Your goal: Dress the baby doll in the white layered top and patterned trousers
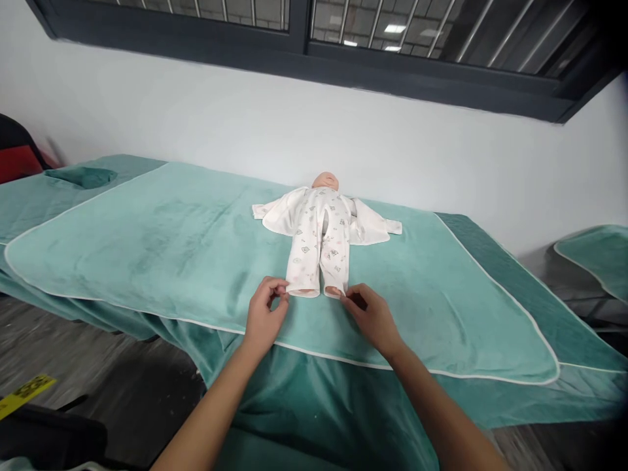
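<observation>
A baby doll (326, 180) lies on the green bed cover, its head toward the wall. White printed pants (307, 245) cover its front from the chest down, legs pointing toward me. Under them a white top (371, 224) is spread out, a sleeve to each side. My left hand (267, 311) is closed, thumb and fingers pinching the outer corner of the left pant cuff. At the right cuff's outer edge, my right hand (371, 315) makes a similar pinch. Skin-coloured bits show inside the cuff openings; how far the doll's legs reach is hidden.
The green bed cover (171, 242) has white piping and hangs over the front edge. Behind it rise a white wall (196, 118) and a dark-framed barred window (299, 36). A yellow label (27, 392) is at lower left, a green-covered surface (596, 258) at right.
</observation>
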`<state>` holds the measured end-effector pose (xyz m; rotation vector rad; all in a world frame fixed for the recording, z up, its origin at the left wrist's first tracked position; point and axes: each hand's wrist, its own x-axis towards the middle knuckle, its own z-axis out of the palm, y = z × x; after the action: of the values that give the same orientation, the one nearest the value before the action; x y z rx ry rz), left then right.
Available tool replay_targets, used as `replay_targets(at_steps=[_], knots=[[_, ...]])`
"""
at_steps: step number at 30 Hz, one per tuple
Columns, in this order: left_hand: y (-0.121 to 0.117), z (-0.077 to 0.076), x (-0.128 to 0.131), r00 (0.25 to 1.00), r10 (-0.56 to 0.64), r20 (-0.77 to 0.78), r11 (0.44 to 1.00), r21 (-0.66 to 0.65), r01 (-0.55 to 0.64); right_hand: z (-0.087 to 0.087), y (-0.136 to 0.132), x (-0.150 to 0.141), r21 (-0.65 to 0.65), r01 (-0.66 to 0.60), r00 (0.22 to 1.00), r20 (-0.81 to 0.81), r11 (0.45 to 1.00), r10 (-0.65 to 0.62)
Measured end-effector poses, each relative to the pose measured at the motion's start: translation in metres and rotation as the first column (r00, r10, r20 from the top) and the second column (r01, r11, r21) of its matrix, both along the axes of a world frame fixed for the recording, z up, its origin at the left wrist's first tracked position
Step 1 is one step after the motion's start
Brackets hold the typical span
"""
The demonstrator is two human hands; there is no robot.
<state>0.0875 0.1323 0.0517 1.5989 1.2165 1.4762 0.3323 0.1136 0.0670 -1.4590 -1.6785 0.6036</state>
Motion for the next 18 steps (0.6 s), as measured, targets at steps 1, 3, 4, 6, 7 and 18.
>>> replay_targets(at_steps=[1,3,4,6,7,18], knots=[[0.003,-0.002,-0.002,0.999,-0.013,0.037,0.999,-0.051,0.015,0.001,0.001,0.004,-0.026,-0.033,0.999,-0.001,0.999,0.033],[0.012,-0.006,-0.006,0.998,0.013,0.063,0.994,-0.11,-0.006,0.001,0.007,0.014,-0.035,-0.041,0.999,-0.003,0.999,0.041],[0.02,-0.007,-0.007,0.998,0.037,0.041,0.993,-0.114,-0.032,-0.001,0.013,0.019,-0.012,-0.014,1.0,0.005,1.0,0.014],[0.038,-0.007,-0.007,0.996,0.066,-0.067,0.995,-0.069,-0.071,-0.008,0.03,0.028,0.086,0.062,0.996,0.064,0.994,-0.068],[0.049,-0.006,-0.006,0.987,0.074,-0.146,0.997,-0.027,-0.078,-0.013,0.04,0.032,0.146,0.084,0.988,0.114,0.986,-0.101],[0.154,0.007,0.019,0.743,0.067,-0.666,0.994,0.108,0.008,-0.014,0.148,0.02,0.241,-0.13,0.915,0.403,0.962,0.023]])
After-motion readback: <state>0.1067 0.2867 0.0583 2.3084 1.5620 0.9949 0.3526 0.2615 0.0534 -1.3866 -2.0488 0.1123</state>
